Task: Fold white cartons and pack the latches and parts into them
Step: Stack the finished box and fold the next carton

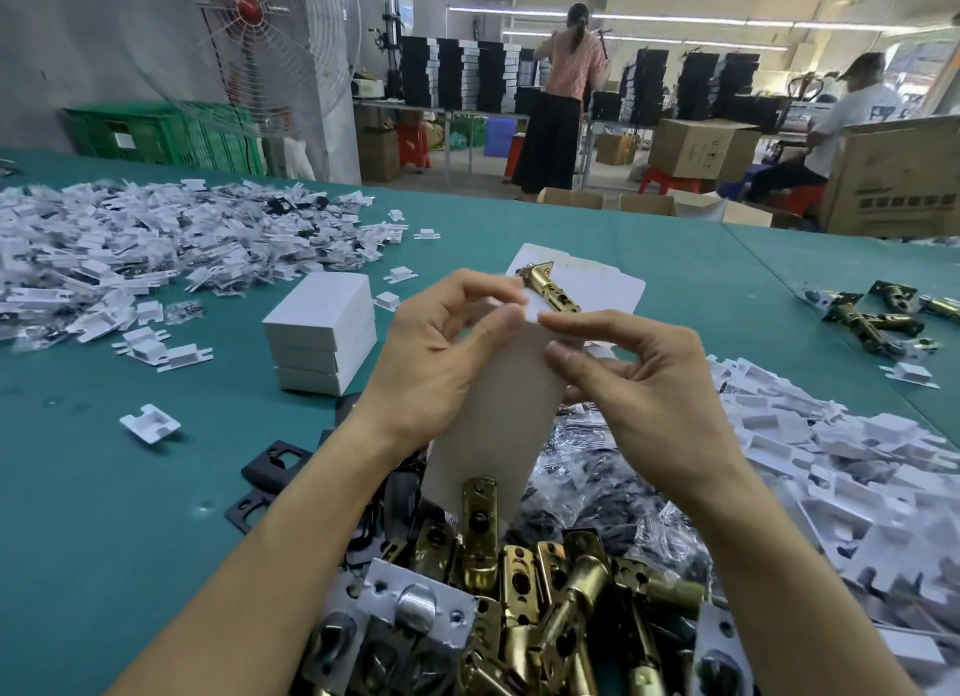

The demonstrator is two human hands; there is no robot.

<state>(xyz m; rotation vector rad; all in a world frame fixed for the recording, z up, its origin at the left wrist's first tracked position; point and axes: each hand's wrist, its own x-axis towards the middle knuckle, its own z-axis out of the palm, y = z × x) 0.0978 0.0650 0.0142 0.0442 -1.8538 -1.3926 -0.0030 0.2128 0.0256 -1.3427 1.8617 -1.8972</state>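
Observation:
Both my hands hold a flat white carton [493, 415] upright over the green table [104, 487]. My left hand [441, 357] pinches its upper left flap and my right hand [639, 389] pinches the upper right edge. A brass latch [550, 293] lies on another flat white carton blank [613, 285] just behind my fingers. Several brass latches [545, 591] are heaped in front of me. A stack of folded white cartons [322, 332] stands to the left.
White plastic inserts and small bagged parts [130, 259] are heaped at the far left; more inserts [831, 461] lie at the right. Black strike plates [270, 467] sit by my left forearm. More latches [878, 316] lie far right. Two people work in the background.

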